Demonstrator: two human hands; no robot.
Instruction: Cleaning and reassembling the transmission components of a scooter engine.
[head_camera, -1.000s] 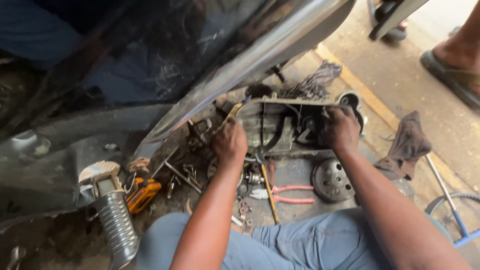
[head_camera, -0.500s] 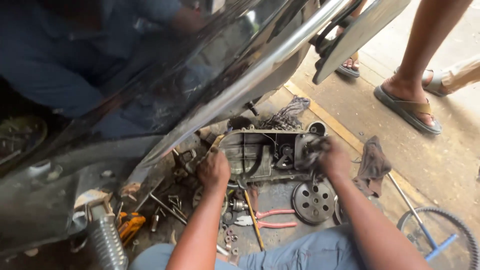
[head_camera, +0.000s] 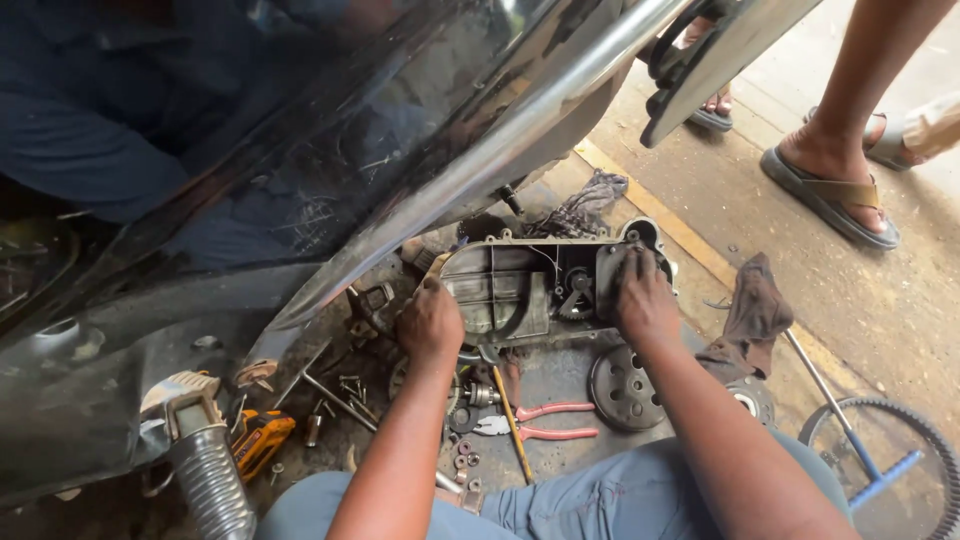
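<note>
A grey metal engine cover (head_camera: 520, 285) lies open-side up on the ground under a dark glossy scooter body (head_camera: 300, 150). My left hand (head_camera: 430, 322) rests on the cover's left edge, fingers curled over it. My right hand (head_camera: 642, 298) presses on the cover's right end, fingers spread over the inner parts. Just in front of the cover lie red-handled pliers (head_camera: 545, 420), a round clutch disc (head_camera: 625, 385) and a yellow-handled tool (head_camera: 512, 420).
A ribbed silver hose (head_camera: 205, 470) and an orange tool (head_camera: 262, 440) lie at the lower left. Bolts and sockets (head_camera: 340, 395) are scattered near my left hand. A dark rag (head_camera: 750, 310) and a toothed wheel (head_camera: 890, 460) lie to the right. Another person's sandalled feet (head_camera: 830, 190) stand at the upper right.
The view has shifted, bringing the standing person's feet into sight. Both my hands stay on the engine cover, my right hand now flatter on its right end.
</note>
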